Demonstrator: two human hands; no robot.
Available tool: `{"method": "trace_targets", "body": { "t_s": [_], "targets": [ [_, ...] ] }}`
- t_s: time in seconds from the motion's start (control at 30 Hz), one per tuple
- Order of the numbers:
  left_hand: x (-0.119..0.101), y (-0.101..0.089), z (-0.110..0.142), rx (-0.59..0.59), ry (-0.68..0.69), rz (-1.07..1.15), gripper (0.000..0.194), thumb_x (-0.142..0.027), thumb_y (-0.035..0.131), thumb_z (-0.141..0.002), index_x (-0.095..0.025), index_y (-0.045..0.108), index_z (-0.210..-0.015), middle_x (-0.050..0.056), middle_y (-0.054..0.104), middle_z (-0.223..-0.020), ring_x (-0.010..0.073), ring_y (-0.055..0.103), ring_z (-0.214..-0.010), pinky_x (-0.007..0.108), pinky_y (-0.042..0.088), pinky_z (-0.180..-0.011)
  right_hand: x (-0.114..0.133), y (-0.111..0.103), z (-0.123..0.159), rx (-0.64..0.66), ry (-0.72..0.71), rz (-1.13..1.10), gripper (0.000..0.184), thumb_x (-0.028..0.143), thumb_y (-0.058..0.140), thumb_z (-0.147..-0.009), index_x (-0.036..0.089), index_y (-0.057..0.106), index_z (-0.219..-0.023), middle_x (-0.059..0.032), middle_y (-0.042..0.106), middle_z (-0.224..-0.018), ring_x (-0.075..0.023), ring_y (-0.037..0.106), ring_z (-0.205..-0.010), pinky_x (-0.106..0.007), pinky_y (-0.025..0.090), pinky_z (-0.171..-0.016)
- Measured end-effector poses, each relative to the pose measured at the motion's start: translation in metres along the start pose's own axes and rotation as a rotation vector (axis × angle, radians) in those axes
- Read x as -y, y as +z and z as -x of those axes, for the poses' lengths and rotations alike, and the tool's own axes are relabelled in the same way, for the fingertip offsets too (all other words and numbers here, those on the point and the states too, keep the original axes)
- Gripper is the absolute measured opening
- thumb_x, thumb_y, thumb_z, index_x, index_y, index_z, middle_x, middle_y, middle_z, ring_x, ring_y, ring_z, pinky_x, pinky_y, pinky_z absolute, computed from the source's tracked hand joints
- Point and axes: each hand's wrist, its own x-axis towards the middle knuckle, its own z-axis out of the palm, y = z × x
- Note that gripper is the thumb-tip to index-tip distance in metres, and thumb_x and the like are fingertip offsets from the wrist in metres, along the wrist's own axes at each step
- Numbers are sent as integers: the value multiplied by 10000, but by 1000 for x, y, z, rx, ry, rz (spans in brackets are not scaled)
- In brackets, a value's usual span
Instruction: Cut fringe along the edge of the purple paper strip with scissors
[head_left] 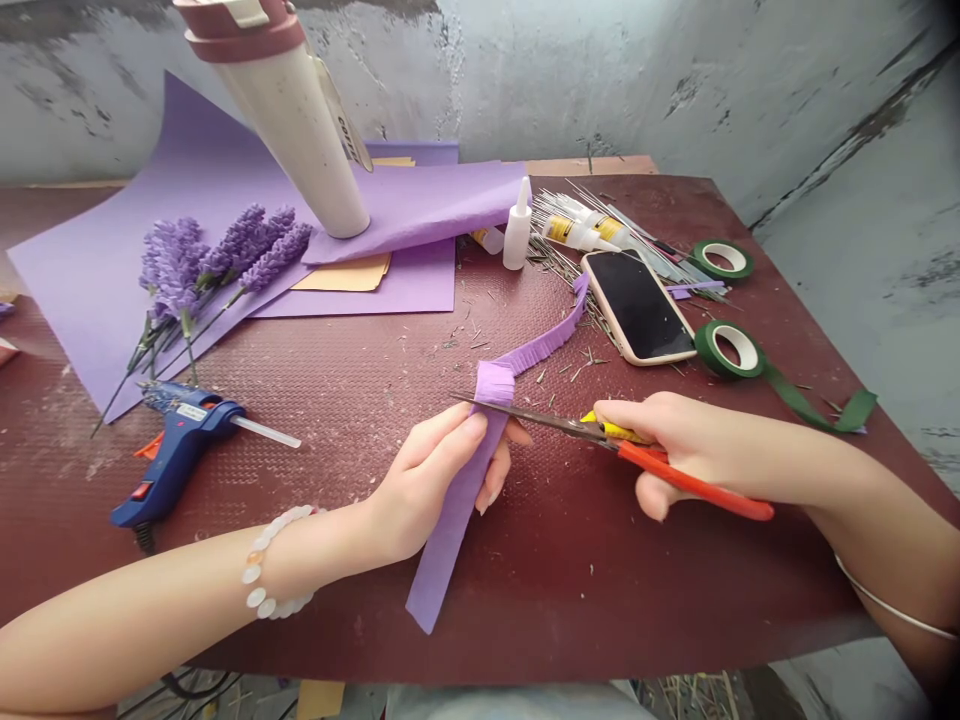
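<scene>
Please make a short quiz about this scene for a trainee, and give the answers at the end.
1. What tool does the right hand hold?
2. True or false: the left hand holds a purple crepe paper strip, and the far part of the strip is cut into a fringe.
3. Which thing lies closest to the left hand: A) a blue hot glue gun, B) a green tape roll, or C) a phone?

Key:
1. Scissors with red and yellow handles
2. True
3. A

Maroon tabletop (pixel 600 600), glue gun (pixel 184 440), phone (pixel 637 305), purple paper (pixel 97 310)
</scene>
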Motion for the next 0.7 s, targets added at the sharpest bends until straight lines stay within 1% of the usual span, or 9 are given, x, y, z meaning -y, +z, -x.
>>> {"method": "trace_targets", "body": {
  "t_s": [0.07,0.13,0.2,0.3,0.37,0.43,0.6,0.7],
  "targets": [
    [1,1,0,18,-17,-12,449,-560,638,-1146,-147,759,-1018,3,648,-656,154,550,-541,302,472,-575,3,-5,3,45,35,-32,447,391,867,-821,304,429,-846,114,607,-611,-149,424,-530,-310,253,-514],
    [1,2,1,18,-35,-31,473,-595,639,-1140,-153,766,-1031,8,655,-661,164,564,-550,312,492,-589,5,-7,6,43,115,-12,441,289,841,-748,303,408,-830,124,520,-583,-142,360,-514,-318,211,-498],
    [0,3,2,10,-54,-49,482,-619,649,-1132,-159,770,-1049,4,651,-654,169,565,-554,316,501,-595,7,-8,8,31,155,15,464,243,826,-692,300,383,-818,129,425,-580,-139,318,-524,-322,186,-503],
    [-1,3,2,11,-67,-67,497,-641,666,-1119,-162,775,-1047,0,641,-632,170,557,-549,317,499,-593,9,-7,10,37,119,23,468,248,813,-695,296,363,-816,124,382,-606,-140,311,-525,-326,191,-514],
    [-2,3,2,17,-65,-77,500,-638,673,-1117,-158,780,-1029,1,638,-620,170,556,-549,320,498,-601,9,-6,10,33,108,23,458,249,800,-701,294,358,-813,119,394,-621,-142,326,-514,-333,197,-514],
    [-3,4,2,22,-59,-80,495,-629,674,-1119,-155,784,-1021,-1,636,-612,166,550,-542,318,489,-598,9,-5,10,20,132,22,457,261,808,-703,294,364,-810,115,419,-633,-144,330,-517,-340,198,-514],
    [-4,4,-1,25,-80,-74,472,-605,673,-1123,-160,779,-1003,-21,615,-587,147,508,-507,301,450,-563,11,-3,8,12,143,-2,523,419,895,-734,302,389,-794,108,389,-598,-161,309,-577,-340,205,-522],
    [-5,4,-2,28,-98,-71,491,-606,675,-1115,-156,777,-947,-20,595,-569,146,502,-503,301,424,-550,13,-3,8,24,119,-29,523,408,891,-718,299,385,-785,110,395,-615,-153,289,-590,-340,181,-522]
  ]
}}
